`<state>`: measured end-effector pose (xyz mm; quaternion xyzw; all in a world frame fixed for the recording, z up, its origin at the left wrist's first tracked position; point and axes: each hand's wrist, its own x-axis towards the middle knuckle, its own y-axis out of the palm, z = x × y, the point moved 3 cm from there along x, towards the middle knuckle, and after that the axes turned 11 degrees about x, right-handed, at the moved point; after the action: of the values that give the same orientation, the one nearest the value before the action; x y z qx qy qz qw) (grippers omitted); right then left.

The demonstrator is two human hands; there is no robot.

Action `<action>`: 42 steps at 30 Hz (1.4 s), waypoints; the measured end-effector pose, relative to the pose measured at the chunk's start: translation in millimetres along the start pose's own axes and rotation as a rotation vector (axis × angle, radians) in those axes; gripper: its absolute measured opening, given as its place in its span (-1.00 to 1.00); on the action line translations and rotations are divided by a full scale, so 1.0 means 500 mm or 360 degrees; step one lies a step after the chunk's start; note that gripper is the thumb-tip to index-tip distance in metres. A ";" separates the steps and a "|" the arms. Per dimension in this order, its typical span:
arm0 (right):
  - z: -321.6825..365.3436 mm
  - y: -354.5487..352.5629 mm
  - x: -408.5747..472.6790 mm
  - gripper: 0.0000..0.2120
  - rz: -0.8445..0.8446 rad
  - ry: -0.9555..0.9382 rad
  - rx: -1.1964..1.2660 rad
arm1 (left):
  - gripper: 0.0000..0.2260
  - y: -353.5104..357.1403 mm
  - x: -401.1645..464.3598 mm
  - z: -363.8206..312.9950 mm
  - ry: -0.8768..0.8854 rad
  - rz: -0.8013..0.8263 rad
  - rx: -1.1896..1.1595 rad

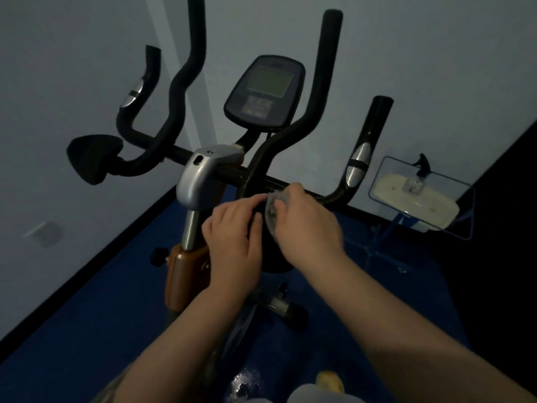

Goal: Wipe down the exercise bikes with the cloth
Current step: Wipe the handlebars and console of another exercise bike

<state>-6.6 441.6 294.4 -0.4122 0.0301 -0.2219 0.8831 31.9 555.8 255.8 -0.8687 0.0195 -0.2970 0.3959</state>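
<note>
Right now the right hand (305,225) pinches a crumpled grey cloth (271,212) against the black-handlebarred exercise bike (203,175), the left hand (234,242) gripping the dark pad beside it.

Room dim, light low and bluish. Pale wall (72,68) behind, with a lighter vertical stripe (191,91) and a wall socket plate (43,234) low at left. Black skirting (87,269) along the wall base. Floor (87,330) blue. Dark wall (505,228) at right
</note>
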 end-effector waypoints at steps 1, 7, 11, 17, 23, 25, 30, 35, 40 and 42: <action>-0.002 0.005 -0.013 -0.79 -0.0093 0.0012 0.0014 | -0.69 0.001 0.000 0.001 0.0022 -0.0008 0.0026; -0.011 -0.002 -0.057 -0.76 -0.0127 -0.0027 -0.0112 | -0.67 0.001 -0.002 0.007 0.0142 -0.0053 0.0095; 0.004 0.006 0.005 -0.80 -0.0109 -0.0048 0.0004 | -0.66 0.011 -0.006 0.005 0.0066 -0.0113 0.0070; -0.022 -0.020 -0.121 -0.70 -0.0080 -0.0054 -0.0070 | -0.66 0.016 -0.012 0.003 -0.0019 -0.0233 0.0019; 0.000 -0.010 -0.012 -0.84 -0.0014 -0.0178 0.0088 | -0.66 0.017 -0.022 -0.007 -0.0261 -0.0284 0.0024; -0.014 -0.024 -0.065 -0.84 0.0092 -0.0169 0.0147 | -0.65 0.016 -0.025 -0.009 -0.0306 -0.0279 0.0061; -0.036 -0.077 -0.063 -0.86 0.0337 -0.0405 0.0026 | -0.63 0.018 -0.035 -0.017 -0.0494 -0.0268 0.0125; -0.007 -0.031 -0.010 -0.66 0.0174 -0.0888 0.0010 | -0.61 0.033 -0.079 -0.035 -0.0832 -0.0311 -0.0186; -0.049 -0.046 -0.025 -0.80 0.0392 -0.1352 0.0034 | -0.61 0.049 -0.144 -0.033 -0.0882 -0.0419 -0.0851; -0.029 -0.047 0.008 -0.85 0.0448 -0.1384 0.0039 | -0.65 0.031 -0.143 -0.042 -0.0859 -0.0506 -0.0885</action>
<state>-15.2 416.2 303.0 -0.4486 -0.2904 0.0935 0.8401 -34.8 550.1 219.9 -0.9814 -0.1399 -0.0994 0.0863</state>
